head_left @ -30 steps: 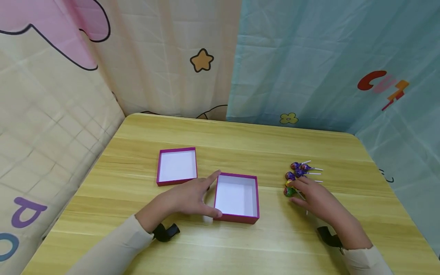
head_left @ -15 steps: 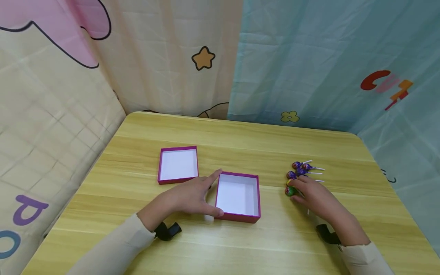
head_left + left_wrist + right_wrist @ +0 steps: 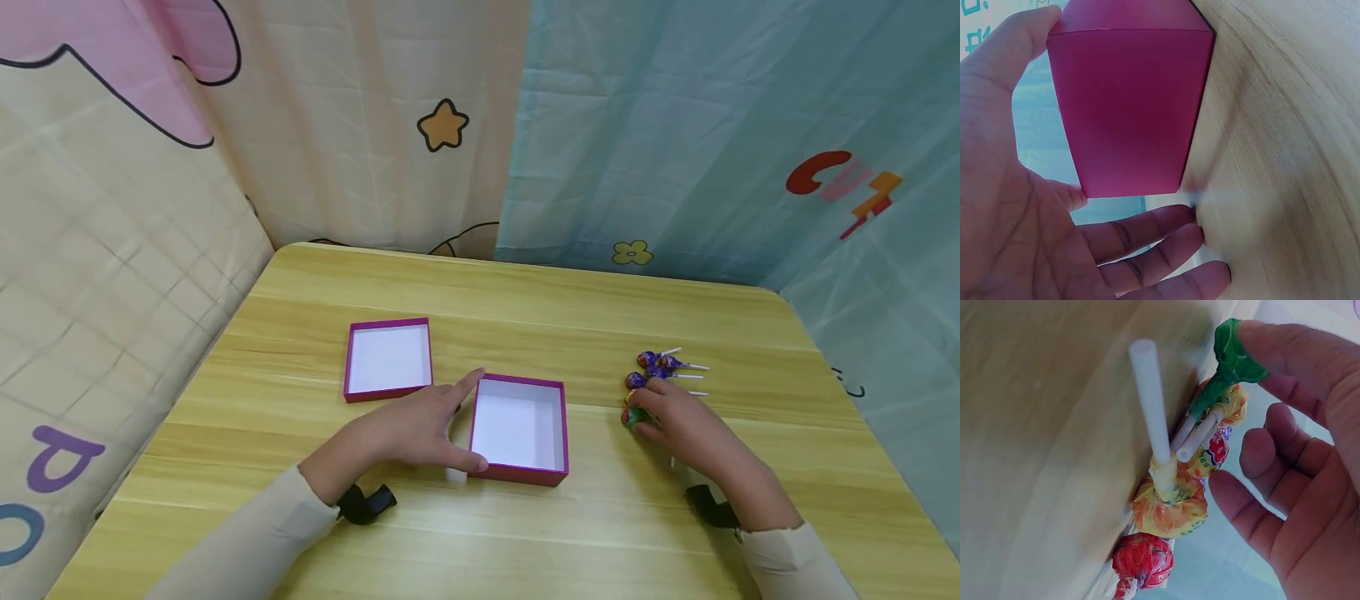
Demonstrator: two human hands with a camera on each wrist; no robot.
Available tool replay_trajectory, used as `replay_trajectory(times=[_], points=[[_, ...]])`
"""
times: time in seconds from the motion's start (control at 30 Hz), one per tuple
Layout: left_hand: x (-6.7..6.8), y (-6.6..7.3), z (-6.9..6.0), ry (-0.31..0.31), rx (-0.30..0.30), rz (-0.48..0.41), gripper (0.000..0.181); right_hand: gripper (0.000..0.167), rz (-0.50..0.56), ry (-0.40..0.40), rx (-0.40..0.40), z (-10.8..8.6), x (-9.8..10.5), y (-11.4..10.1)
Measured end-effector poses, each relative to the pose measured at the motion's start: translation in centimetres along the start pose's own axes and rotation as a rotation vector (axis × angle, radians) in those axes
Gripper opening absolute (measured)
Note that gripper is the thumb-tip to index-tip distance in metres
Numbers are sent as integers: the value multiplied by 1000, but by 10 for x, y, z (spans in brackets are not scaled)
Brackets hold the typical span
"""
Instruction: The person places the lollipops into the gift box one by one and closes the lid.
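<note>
The pink box (image 3: pixel 517 474), white inside, sits upright and topless mid-table. My left hand (image 3: pixel 420 429) spans its left side, thumb at the near corner and index finger at the far one. In the left wrist view, the other fingers (image 3: pixel 1166 253) extend beside the box toward the tabletop. At the right, my right hand (image 3: pixel 693 433) is over the lollipops, its thumb and index finger pinching a green-wrapped lollipop (image 3: pixel 1229 356). Beside that one are a yellow-orange lollipop (image 3: pixel 1169 509) and a red lollipop (image 3: pixel 1141 559). Several purple lollipops (image 3: pixel 649 360) lie just beyond the hand, sticks pointing right.
A shallow pink lid (image 3: pixel 390 358) lies with its white inside up, to the left of and behind the box. The wooden table (image 3: pixel 525 292) reaches back to patterned curtains (image 3: pixel 637 125). Black wrist cameras (image 3: pixel 367 504) sit under both wrists.
The right hand's fingers have drawn in slightly around the green lollipop. My left hand, the box and the lid stay where they were; the view has shifted a little.
</note>
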State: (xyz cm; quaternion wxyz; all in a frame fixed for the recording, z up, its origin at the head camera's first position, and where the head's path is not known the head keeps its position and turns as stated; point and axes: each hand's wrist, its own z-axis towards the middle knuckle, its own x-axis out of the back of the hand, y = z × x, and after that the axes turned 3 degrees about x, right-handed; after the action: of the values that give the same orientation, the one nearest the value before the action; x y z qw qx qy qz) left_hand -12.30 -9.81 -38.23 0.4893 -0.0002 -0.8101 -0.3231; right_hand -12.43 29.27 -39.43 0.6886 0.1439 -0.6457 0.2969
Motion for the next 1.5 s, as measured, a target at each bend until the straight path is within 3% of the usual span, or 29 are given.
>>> replay_trajectory(times=[0.27,0.6,1.5], points=[[0,1,0,-2,-4,-14,123,25,21,27,43,0,1,-2],[0,1,0,5,-3,-4,123,23,32,-36,-33,5,9,-10],[0,2,1,0,-1,-6,123,19,100,-39,-27,7,17,-17]])
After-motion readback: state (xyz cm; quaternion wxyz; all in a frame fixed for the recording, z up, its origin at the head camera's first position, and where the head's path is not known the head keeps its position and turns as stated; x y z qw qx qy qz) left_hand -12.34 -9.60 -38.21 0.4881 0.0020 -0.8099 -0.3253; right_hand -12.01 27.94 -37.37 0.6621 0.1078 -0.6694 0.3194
